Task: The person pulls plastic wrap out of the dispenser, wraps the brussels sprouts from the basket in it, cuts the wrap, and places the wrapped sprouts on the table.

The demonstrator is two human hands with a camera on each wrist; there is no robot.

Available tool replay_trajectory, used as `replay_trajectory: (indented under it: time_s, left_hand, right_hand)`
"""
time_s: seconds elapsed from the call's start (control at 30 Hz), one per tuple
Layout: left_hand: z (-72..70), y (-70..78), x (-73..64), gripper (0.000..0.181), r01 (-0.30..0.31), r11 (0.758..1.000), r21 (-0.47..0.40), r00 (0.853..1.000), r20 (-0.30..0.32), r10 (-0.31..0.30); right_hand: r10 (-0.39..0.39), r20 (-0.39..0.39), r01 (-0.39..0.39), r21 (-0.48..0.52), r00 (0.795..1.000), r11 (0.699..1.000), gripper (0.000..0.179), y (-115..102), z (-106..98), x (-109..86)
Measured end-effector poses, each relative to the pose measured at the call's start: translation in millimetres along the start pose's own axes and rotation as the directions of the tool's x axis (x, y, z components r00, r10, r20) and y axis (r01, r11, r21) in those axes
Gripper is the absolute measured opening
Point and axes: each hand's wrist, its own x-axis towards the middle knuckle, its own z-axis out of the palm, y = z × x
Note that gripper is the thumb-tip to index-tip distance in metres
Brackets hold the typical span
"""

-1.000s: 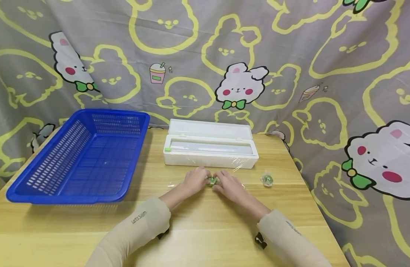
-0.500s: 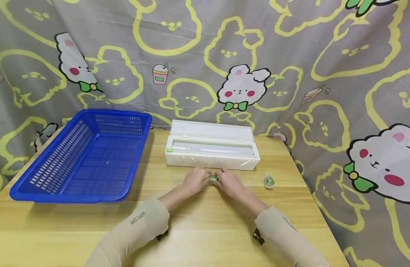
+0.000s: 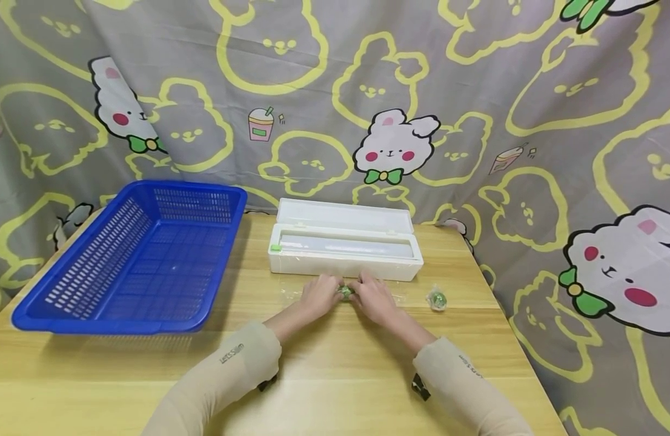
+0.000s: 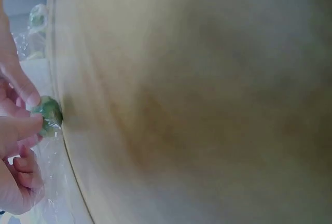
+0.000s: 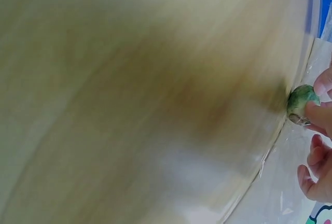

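A small round mottled-green thing is pinched between both hands over the table, just in front of the white box. My left hand holds it from the left with thumb and fingers, and my right hand grips it from the right. Clear cling film lies around and under the hands. In the right wrist view, the green thing shows a brownish end, with the right hand's lower fingers curled beneath. The exact kind of the green thing cannot be told.
An open white cling film box with a green slider stands behind the hands, film drawn over its front. A film-wrapped green ball lies to the right. A large blue basket stands at left, and a patterned curtain hangs behind.
The hands stay at the same spot, both still on the green thing, with small finger shifts. The view has tilted slightly.
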Motion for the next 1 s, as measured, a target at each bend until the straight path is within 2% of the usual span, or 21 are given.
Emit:
replay_trajectory:
  time_s: [0.23, 0.37, 0.53, 0.73, 0.93, 1.0]
  left_hand:
    - [-4.4, 2.5, 5.3, 0.008, 0.014, 1.000, 0.017, 1.000, 0.015, -0.015]
    - [-4.0, 2.1, 5.0, 0.007, 0.029, 0.999, 0.027, 0.999, 0.027, -0.030]
    - [-2.1, 0.9, 4.8, 0.007, 0.064, 0.998, 0.019, 0.998, 0.027, -0.064]
    - [-2.2, -0.2, 5.1, 0.011, 0.035, 0.999, 0.014, 0.999, 0.013, -0.036]
    - [-5.8, -4.1, 5.9, 0.007, 0.010, 1.000, -0.030, 1.000, 0.025, -0.009]
    - [-6.4, -6.2, 5.2, 0.016, 0.000, 1.000, -0.031, 1.000, 0.008, 0.000]
  right_hand:
    - [0.008, 0.020, -0.007, -0.037, 1.000, 0.999, 0.027, 3.2, -0.4, 1.1]
    - [0.008, 0.006, -0.008, -0.047, 1.000, 0.999, 0.034, 4.5, 1.3, 0.3]
    - [-0.021, -0.038, 0.020, -0.032, 0.999, 0.999, 0.026, 5.0, 5.0, 1.2]
    - [-0.049, -0.097, 0.045, -0.048, 0.994, 0.998, 0.018, 5.8, 6.5, 5.9]
    - [-0.035, -0.107, 0.032, -0.028, 0.994, 0.999, 0.016, 5.9, 4.7, 8.1]
    - [-0.025, -0.106, 0.023, -0.028, 0.994, 0.999, 0.015, 5.9, 5.2, 9.0]
